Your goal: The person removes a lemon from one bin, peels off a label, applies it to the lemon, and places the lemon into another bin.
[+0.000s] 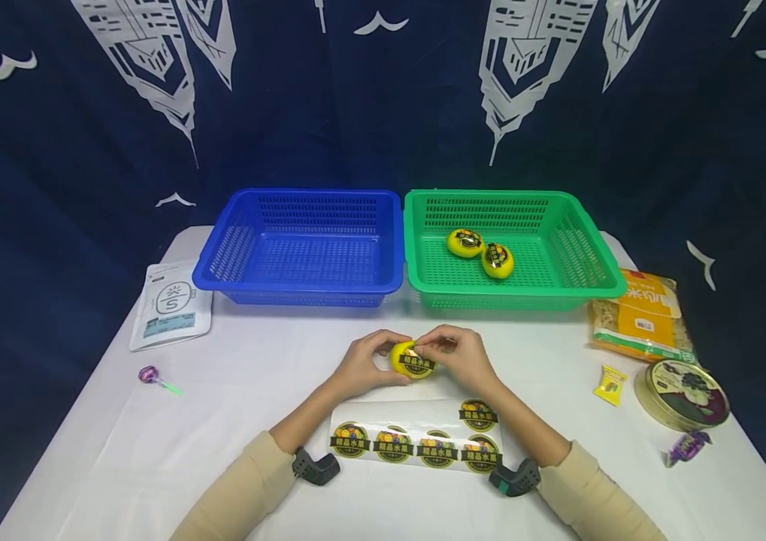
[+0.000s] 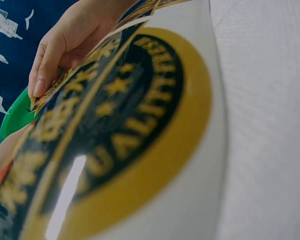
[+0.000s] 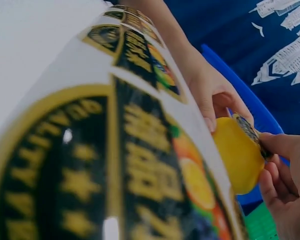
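A yellow lemon (image 1: 399, 360) is held above the table by my left hand (image 1: 364, 367), its thumb and fingers around the lemon's left side. A round black-and-gold fruit sticker (image 1: 417, 361) lies against the lemon. My right hand (image 1: 460, 358) pinches that sticker at its upper right edge. In the right wrist view, the right thumb (image 3: 280, 145) meets the sticker (image 3: 249, 132), and other fingertips are close to the lemon (image 3: 237, 157). Below the hands, a white sticker sheet (image 1: 399, 413) carries several matching stickers; it blocks much of both wrist views.
A green basket (image 1: 518, 291) holds two stickered lemons (image 1: 496, 261). Beside it stands a blue basket (image 1: 298, 287). At left are a white pouch (image 1: 173, 304) and a lollipop (image 1: 149, 374). At right are a grain bag (image 1: 643, 315), a round tin (image 1: 683, 394) and wrapped candies (image 1: 610, 385).
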The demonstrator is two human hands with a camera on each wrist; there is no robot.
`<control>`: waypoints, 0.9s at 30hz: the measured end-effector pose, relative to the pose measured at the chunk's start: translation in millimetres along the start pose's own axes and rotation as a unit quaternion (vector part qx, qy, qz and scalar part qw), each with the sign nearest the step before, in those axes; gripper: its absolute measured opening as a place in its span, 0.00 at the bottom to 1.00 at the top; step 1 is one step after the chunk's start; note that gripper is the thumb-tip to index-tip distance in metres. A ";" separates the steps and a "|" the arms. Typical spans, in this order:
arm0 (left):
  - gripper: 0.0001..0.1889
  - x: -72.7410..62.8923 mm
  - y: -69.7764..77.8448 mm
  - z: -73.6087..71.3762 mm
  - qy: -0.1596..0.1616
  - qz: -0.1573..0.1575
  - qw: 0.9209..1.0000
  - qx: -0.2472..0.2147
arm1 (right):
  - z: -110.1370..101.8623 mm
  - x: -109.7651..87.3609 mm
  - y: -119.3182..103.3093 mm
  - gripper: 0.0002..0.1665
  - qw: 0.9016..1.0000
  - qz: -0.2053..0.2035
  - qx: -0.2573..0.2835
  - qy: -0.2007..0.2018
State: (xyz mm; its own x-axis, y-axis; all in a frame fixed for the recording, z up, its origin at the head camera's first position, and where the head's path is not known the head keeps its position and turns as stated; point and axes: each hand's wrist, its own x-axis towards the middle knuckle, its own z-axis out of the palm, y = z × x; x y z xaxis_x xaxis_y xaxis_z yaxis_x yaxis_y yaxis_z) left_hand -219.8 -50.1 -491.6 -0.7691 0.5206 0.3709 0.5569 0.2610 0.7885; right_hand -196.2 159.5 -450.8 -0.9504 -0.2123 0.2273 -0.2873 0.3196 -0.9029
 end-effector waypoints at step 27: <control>0.33 0.8 0.5 -1.4 -0.002 0.011 1.000 -0.004 | 15.1 -14.7 5.0 0.15 0.978 -0.139 -0.103 0.114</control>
State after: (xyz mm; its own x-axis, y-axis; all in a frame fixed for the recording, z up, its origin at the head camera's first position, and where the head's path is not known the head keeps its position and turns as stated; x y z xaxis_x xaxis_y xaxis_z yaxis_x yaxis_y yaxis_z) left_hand -220.5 -50.7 -490.3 -0.7555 0.5298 0.3854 0.5705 0.2429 0.7845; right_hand -181.9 150.2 -464.2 -0.8271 -0.1140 0.5503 -0.5344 0.4628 -0.7073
